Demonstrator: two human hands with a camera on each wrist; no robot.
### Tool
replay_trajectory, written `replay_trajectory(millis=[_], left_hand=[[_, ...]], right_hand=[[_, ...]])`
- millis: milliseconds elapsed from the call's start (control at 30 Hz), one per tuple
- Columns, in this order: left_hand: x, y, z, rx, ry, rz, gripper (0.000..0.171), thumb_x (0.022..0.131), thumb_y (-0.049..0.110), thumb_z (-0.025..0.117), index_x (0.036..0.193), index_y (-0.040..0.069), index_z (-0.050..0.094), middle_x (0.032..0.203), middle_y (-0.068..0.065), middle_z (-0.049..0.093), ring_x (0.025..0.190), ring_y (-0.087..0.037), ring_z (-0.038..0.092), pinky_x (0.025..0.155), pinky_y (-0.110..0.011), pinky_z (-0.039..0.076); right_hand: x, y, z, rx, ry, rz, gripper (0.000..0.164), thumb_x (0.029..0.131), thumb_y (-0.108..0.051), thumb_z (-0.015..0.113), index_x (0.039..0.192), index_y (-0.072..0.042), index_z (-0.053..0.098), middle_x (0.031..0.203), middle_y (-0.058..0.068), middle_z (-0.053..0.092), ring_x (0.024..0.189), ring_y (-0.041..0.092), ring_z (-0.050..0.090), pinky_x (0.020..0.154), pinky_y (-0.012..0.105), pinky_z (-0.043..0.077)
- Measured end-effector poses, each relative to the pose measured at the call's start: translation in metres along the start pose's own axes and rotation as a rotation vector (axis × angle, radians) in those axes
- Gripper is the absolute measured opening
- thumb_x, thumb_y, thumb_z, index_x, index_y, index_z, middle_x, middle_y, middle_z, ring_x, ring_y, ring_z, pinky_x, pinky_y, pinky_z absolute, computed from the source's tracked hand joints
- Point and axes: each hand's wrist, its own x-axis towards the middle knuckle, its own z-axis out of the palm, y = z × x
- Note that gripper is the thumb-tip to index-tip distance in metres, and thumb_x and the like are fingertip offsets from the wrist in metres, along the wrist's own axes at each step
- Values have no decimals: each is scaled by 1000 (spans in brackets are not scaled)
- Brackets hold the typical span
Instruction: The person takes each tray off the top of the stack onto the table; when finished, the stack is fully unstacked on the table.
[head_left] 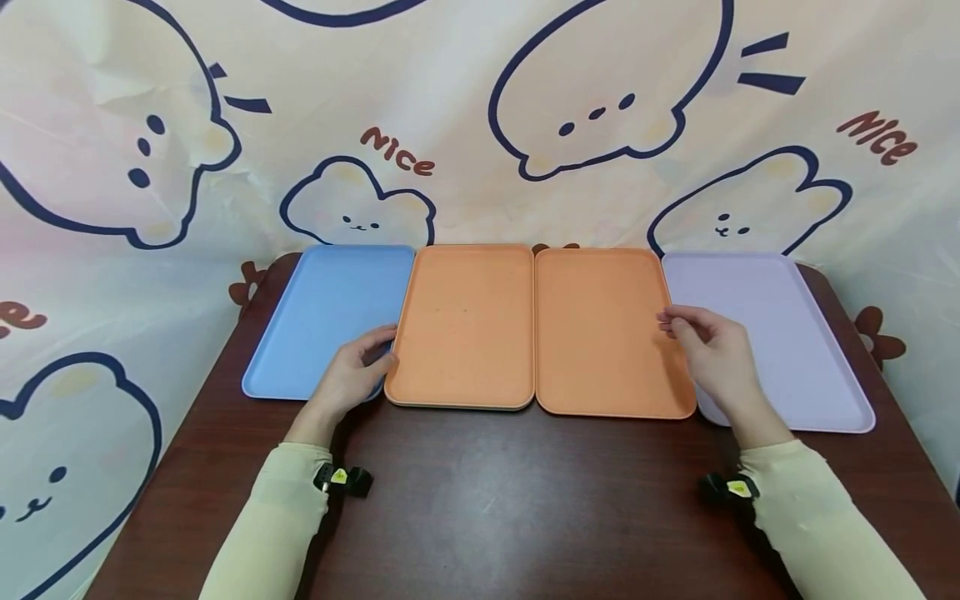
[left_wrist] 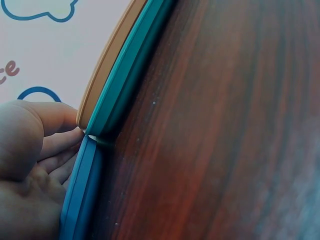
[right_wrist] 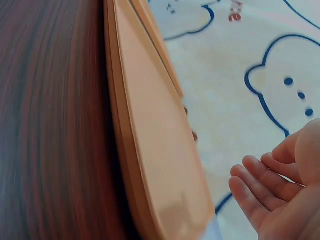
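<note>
Four trays stand side by side: a blue tray (head_left: 337, 308), a left orange tray (head_left: 465, 325), a right orange tray (head_left: 603, 333) and a lilac tray (head_left: 772, 333). In the left wrist view a green tray (left_wrist: 120, 90) lies directly under the left orange one. My left hand (head_left: 351, 373) reaches over the blue tray, its thumb and fingertips right at the left orange tray's left rim. Over the border of the right orange and lilac trays hovers my right hand (head_left: 716, 354), its fingers loosely bent, holding nothing, as the right wrist view also shows.
The trays rest on a dark wooden table (head_left: 495, 500), along its far side. Behind hangs a pale cloth (head_left: 465, 100) printed with cartoon figures. Each wrist wears a small black camera, such as the left one (head_left: 358, 482).
</note>
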Motion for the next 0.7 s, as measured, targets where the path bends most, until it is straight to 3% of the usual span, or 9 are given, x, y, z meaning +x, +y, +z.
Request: replay_trajectory(millis=[267, 500, 600, 700], left_hand=[[-1, -1, 0, -10, -2, 7, 53, 112, 10, 58, 162, 0, 46, 174, -20, 36, 160, -42, 38, 127, -58, 39], [0, 2, 1, 3, 4, 1, 53, 112, 12, 58, 162, 1, 47, 174, -20, 37, 160, -41, 39, 127, -58, 40], [0, 2, 1, 6, 7, 2, 53, 111, 12, 58, 162, 1, 47, 173, -20, 37, 159, -42, 39, 127, -58, 39], [0, 1, 0, 1, 9, 6, 52, 111, 11, 58, 161, 0, 47, 173, -21, 37, 159, -42, 40, 127, -58, 40]], right_hand=[[11, -19, 40, 48, -161, 16, 35, 112, -7, 55, 137, 15, 64, 126, 34, 73, 94, -7, 71, 87, 8, 57], [17, -26, 73, 43, -256, 63, 35, 112, -7, 56, 140, 13, 64, 125, 31, 75, 109, 37, 78, 89, 20, 63], [20, -27, 86, 65, -279, 83, 36, 112, -7, 56, 140, 13, 63, 126, 31, 75, 112, 43, 76, 90, 27, 65], [22, -27, 99, 84, -294, 99, 36, 111, -7, 57, 140, 14, 63, 125, 32, 74, 108, 41, 77, 88, 27, 65]])
